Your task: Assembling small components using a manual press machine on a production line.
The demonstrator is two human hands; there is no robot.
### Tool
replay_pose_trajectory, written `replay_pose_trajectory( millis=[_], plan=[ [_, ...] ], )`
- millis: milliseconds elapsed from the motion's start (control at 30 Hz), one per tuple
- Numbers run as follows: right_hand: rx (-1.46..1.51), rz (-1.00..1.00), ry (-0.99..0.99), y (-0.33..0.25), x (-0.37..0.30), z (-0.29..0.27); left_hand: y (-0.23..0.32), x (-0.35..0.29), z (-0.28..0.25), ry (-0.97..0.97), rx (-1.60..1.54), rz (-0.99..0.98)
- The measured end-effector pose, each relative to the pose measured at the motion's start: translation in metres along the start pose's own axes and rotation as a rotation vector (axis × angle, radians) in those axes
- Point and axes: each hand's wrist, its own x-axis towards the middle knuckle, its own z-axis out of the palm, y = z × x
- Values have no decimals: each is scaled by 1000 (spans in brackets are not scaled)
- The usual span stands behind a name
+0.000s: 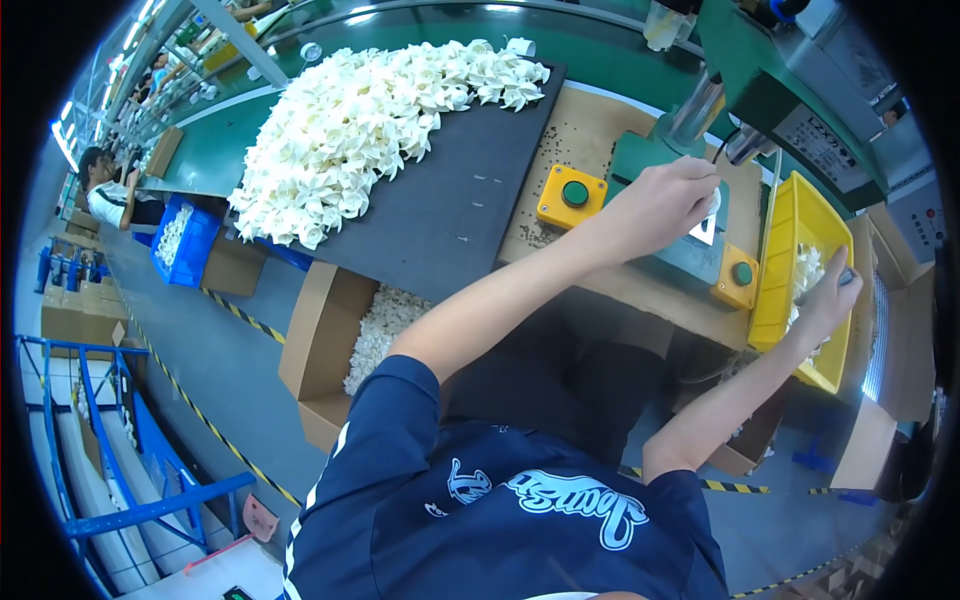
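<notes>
My left hand reaches over the green base of a bench press, under its metal ram. Its fingers are pinched together, and whatever is between them is hidden. Just below the fingers a white part lies on the fixture. My right hand is at the yellow bin, above the white plastic pieces inside. The fingers of that hand are curled, with a small dark grey thing at their tips that is too small to name.
A large heap of white plastic parts covers much of the black board at left. Yellow button boxes flank the fixture. A cardboard box of white pieces stands below. Further left are a blue bin and a person.
</notes>
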Motion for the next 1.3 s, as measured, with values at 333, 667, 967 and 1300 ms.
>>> replay_pose_trajectory(
  millis=[333, 667, 967, 1300],
  plan=[
    [799, -235, -986, -93, -90, 43, 35, -46, -18, 48, 255, -21],
    [642, -114, -1027, -109, -94, 39, -13, -84, -49, 243, 78, -545],
    [-141, -604, -571, -12, -87, -25, -8, -81, -42, 591, -489, -784],
    [34, -579, -554, 24, -101, -22, -15, -88, -100, 222, 149, -851]
  ],
)
